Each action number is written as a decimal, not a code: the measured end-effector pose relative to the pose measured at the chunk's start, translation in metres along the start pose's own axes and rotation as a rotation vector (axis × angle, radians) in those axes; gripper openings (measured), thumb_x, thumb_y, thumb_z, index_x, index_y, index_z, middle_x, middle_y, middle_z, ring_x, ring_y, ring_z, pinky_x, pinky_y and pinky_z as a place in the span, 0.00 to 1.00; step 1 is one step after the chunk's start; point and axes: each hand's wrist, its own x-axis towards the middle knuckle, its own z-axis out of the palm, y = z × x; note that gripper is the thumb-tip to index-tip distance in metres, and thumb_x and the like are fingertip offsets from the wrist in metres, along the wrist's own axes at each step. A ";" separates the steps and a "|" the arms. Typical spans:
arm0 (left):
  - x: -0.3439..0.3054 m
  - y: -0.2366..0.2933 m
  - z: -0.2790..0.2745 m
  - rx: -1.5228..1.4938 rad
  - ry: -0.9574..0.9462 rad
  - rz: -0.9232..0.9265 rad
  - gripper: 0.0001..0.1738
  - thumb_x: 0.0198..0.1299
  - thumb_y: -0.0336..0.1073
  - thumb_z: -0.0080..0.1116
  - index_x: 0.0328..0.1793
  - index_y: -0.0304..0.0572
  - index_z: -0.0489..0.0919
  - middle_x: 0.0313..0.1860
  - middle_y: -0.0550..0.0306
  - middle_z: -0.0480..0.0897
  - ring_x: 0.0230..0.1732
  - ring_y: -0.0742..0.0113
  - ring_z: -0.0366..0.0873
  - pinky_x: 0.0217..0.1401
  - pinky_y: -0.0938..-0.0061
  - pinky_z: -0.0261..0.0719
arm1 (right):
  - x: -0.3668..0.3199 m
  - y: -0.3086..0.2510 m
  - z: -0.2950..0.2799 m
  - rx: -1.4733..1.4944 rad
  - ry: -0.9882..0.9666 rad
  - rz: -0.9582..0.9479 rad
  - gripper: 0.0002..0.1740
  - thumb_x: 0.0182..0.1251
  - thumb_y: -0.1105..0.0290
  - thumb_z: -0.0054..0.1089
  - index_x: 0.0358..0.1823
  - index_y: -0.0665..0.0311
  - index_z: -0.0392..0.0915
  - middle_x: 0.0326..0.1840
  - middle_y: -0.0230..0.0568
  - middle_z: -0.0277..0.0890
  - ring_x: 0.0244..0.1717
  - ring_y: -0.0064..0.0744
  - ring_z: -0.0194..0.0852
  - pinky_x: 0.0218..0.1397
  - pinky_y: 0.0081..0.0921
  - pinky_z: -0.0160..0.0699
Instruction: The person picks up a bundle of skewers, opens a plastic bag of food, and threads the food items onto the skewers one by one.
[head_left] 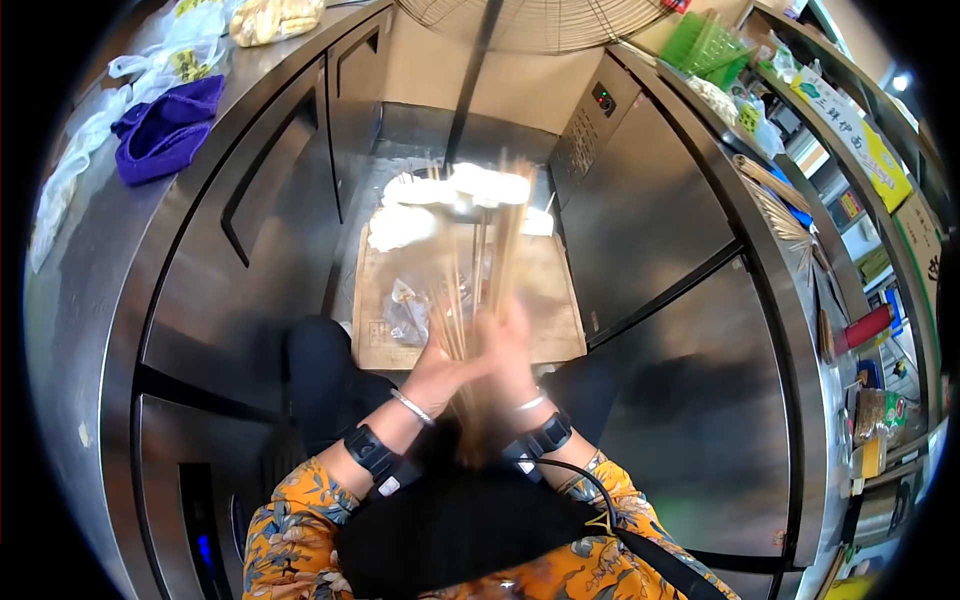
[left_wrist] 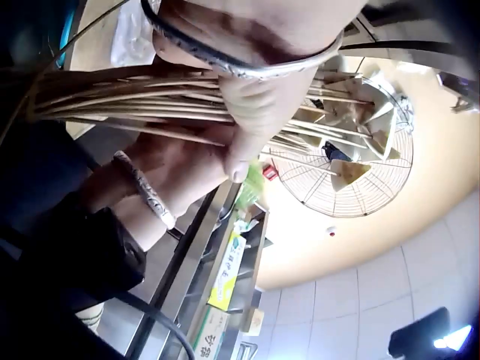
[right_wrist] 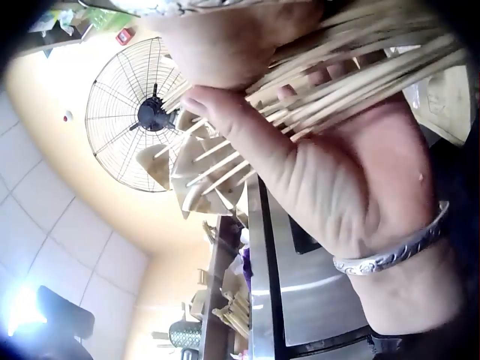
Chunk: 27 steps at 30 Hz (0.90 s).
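Note:
Both hands hold a thick bundle of thin wooden skewers [left_wrist: 142, 101] in front of the body, blurred in the head view. My left hand [head_left: 440, 378] grips the bundle, its thumb laid across the sticks in the left wrist view. Close against it, my right hand [head_left: 508, 345] holds the sticks too, thumb over them and palm partly turned up in the right wrist view. Pale, flat wedge-shaped pieces [right_wrist: 202, 176] are threaded on the skewers' far ends. Below lies a wooden board [head_left: 370, 305] with a crumpled clear plastic bag [head_left: 405, 315] and overexposed white pieces [head_left: 400, 228] at its far end.
Steel cabinets [head_left: 650, 180] flank both sides. A wire-caged fan [head_left: 530, 25] stands beyond the board. On the left counter lies a purple cloth [head_left: 170, 130]; more loose skewers [head_left: 785, 215] lie on the right counter, beside a shelf with packages [head_left: 850, 140].

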 end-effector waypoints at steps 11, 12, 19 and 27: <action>0.005 -0.011 -0.008 -0.161 0.064 -0.126 0.26 0.56 0.24 0.58 0.62 0.38 0.67 0.52 0.56 0.76 0.54 0.66 0.75 0.59 0.72 0.74 | -0.009 -0.001 -0.008 0.068 0.091 -0.130 0.13 0.63 0.76 0.55 0.48 0.69 0.71 0.47 0.38 0.68 0.46 0.26 0.71 0.49 0.23 0.72; 0.006 -0.012 -0.008 -0.146 0.068 -0.120 0.26 0.56 0.24 0.58 0.61 0.39 0.67 0.52 0.56 0.77 0.54 0.66 0.75 0.59 0.72 0.74 | -0.009 0.004 -0.010 -0.012 0.114 -0.162 0.12 0.63 0.76 0.55 0.48 0.69 0.71 0.47 0.38 0.67 0.46 0.27 0.71 0.50 0.24 0.71; 0.006 -0.020 -0.009 -0.125 0.096 -0.058 0.25 0.54 0.23 0.59 0.58 0.39 0.67 0.50 0.56 0.77 0.51 0.68 0.76 0.56 0.73 0.75 | -0.011 0.000 -0.007 -0.082 0.109 -0.114 0.12 0.61 0.77 0.57 0.46 0.68 0.72 0.43 0.36 0.65 0.43 0.25 0.68 0.48 0.22 0.69; 0.001 -0.010 -0.006 -0.131 0.144 -0.058 0.17 0.57 0.28 0.58 0.54 0.37 0.73 0.39 0.60 0.79 0.35 0.72 0.75 0.37 0.79 0.74 | -0.017 -0.013 -0.005 0.066 0.103 0.140 0.11 0.66 0.73 0.54 0.48 0.65 0.68 0.29 0.29 0.69 0.22 0.13 0.66 0.19 0.12 0.65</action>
